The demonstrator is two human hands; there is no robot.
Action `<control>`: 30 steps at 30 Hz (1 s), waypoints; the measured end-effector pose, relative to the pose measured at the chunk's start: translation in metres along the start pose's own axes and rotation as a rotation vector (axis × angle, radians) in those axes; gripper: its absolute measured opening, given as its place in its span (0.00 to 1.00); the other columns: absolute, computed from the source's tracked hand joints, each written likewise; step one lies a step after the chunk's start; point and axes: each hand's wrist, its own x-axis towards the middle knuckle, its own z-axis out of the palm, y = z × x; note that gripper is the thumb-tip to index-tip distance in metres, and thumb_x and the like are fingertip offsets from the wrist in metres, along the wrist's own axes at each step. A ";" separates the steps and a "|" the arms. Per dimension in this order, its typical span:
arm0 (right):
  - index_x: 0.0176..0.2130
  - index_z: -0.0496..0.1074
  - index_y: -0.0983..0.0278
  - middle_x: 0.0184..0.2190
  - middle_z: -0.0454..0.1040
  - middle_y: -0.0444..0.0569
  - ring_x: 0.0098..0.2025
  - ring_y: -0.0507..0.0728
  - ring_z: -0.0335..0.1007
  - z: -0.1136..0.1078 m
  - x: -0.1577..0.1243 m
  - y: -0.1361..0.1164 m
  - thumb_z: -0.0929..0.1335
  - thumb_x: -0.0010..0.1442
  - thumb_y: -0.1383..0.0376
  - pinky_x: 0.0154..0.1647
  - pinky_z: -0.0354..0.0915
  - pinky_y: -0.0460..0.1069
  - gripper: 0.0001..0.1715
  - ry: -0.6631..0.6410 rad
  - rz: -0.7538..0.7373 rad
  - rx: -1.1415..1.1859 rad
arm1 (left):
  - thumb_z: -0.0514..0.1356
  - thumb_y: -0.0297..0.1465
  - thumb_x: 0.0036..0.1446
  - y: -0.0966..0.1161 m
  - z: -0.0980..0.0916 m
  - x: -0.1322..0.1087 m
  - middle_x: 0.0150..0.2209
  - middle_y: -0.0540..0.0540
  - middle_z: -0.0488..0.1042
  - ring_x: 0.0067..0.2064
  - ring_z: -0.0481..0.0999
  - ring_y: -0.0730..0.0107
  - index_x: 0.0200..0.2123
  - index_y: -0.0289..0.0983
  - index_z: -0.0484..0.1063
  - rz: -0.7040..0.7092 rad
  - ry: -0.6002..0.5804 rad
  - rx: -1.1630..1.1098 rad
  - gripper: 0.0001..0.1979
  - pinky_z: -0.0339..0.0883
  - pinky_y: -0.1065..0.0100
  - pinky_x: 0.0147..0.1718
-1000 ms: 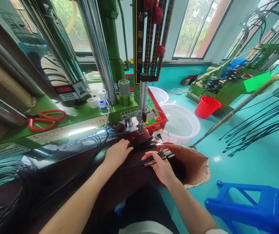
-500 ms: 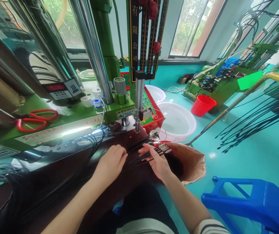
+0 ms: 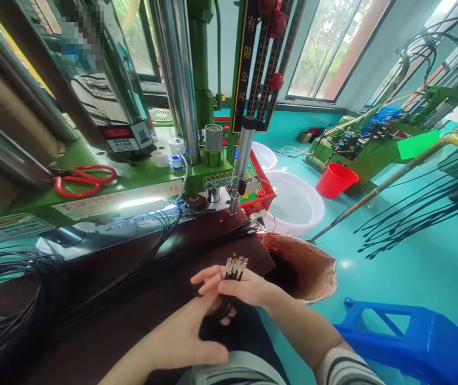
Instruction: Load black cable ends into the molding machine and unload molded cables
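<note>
From the head view, we see our right hand (image 3: 240, 289) closed around a small bundle of black cables (image 3: 234, 267), the metal-tipped ends standing up above the fingers and the long axis running nearly upright, tilted slightly toward the machine. The dark lower run drops below the fist toward our lap. Our left hand (image 3: 191, 334) sits just beneath and nearer our body, fingers curled loosely against that lower run. The bundle hangs over the near edge of the dark table (image 3: 132, 299), with the brown paper bag (image 3: 312, 270) close to its right.

Single head-worn view, facing forward and down, close over workbench (image 3: 104, 321)
</note>
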 end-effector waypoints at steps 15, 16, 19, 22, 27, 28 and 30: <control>0.54 0.65 0.59 0.52 0.68 0.48 0.54 0.55 0.62 -0.027 0.055 -0.061 0.61 0.60 0.58 0.55 0.57 0.52 0.23 -0.236 0.090 -0.866 | 0.53 0.44 0.52 0.009 0.029 0.060 0.16 0.55 0.62 0.12 0.59 0.80 0.29 0.35 0.62 -0.041 0.296 -0.706 0.17 0.50 0.74 0.13; 0.55 0.64 0.60 0.53 0.67 0.48 0.54 0.56 0.63 -0.027 0.059 -0.057 0.62 0.59 0.58 0.54 0.58 0.51 0.25 -0.237 0.084 -0.927 | 0.54 0.45 0.51 0.010 0.029 0.063 0.16 0.55 0.62 0.13 0.59 0.80 0.29 0.35 0.62 -0.047 0.332 -0.760 0.17 0.51 0.74 0.13; 0.56 0.63 0.61 0.51 0.69 0.49 0.51 0.55 0.66 -0.036 0.074 -0.044 0.61 0.60 0.57 0.50 0.61 0.49 0.25 -0.267 0.057 -0.979 | 0.58 0.46 0.46 0.009 0.026 0.070 0.16 0.56 0.60 0.13 0.57 0.81 0.29 0.35 0.62 -0.065 0.403 -0.902 0.19 0.48 0.75 0.11; 0.55 0.62 0.61 0.50 0.70 0.48 0.50 0.53 0.66 -0.056 0.098 -0.032 0.54 0.65 0.62 0.49 0.62 0.49 0.23 -0.066 0.029 -1.181 | 0.60 0.45 0.45 0.005 0.013 0.070 0.15 0.59 0.56 0.12 0.50 0.85 0.30 0.35 0.62 -0.014 0.538 -1.004 0.19 0.41 0.77 0.11; 0.49 0.65 0.71 0.45 0.69 0.61 0.51 0.61 0.62 -0.079 0.137 -0.012 0.59 0.57 0.74 0.53 0.56 0.57 0.19 0.280 0.109 -1.644 | 0.63 0.45 0.42 -0.006 -0.008 0.071 0.16 0.60 0.55 0.13 0.48 0.87 0.30 0.35 0.62 0.044 0.698 -1.044 0.21 0.40 0.78 0.11; 0.47 0.65 0.73 0.45 0.68 0.64 0.51 0.63 0.61 -0.079 0.141 -0.009 0.59 0.55 0.77 0.52 0.55 0.58 0.19 0.272 0.120 -1.658 | 0.63 0.46 0.41 -0.009 -0.009 0.073 0.15 0.60 0.54 0.13 0.48 0.87 0.29 0.36 0.61 0.037 0.705 -1.040 0.21 0.40 0.78 0.11; 0.46 0.65 0.73 0.45 0.67 0.66 0.51 0.65 0.61 -0.075 0.145 -0.006 0.59 0.52 0.79 0.51 0.55 0.59 0.20 0.260 0.147 -1.688 | 0.63 0.47 0.41 -0.015 -0.010 0.077 0.15 0.60 0.54 0.13 0.48 0.86 0.29 0.36 0.61 0.012 0.701 -1.016 0.22 0.40 0.78 0.11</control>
